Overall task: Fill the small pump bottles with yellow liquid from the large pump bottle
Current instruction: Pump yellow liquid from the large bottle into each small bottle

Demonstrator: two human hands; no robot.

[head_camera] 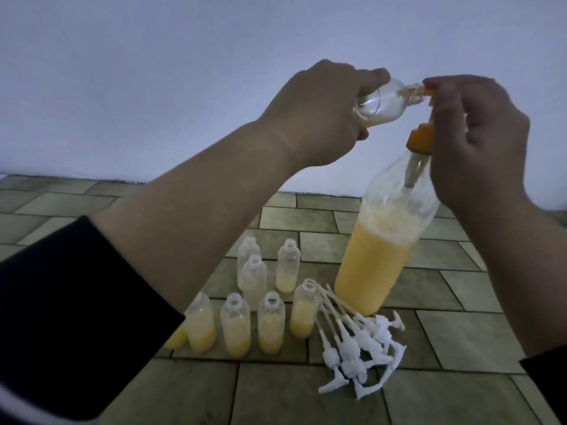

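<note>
Up at chest height, above the tiled floor [460, 338], the left hand [319, 118] wraps its grip round a small clear bottle [165, 107], tipped on its side with the open neck pushed onto the orange spout [428, 92] of the large pump bottle [377, 253]. The right hand [478, 142] curls its fingers over the orange pump head, its grip closed there; whether it is pressing I cannot tell.

That small bottle looks thin-walled and very light, only a trace of yellow pooled along its lower side. Squeeze too hard and it may buckle, so a hold round the body, as here, seems sound. The large bottle is the heavy one, more than half full of foamy yellow liquid, leaning with its base on the floor; it likely wants steadying at the pump collar, since a slick film could make the plastic slippery.

Down on the floor stand the other small bottles [236, 328], uncapped, some part-filled, two at the back looking nearly empty. Just beside them lies a heap of white pump tops [359, 345], not yet fitted.
</note>
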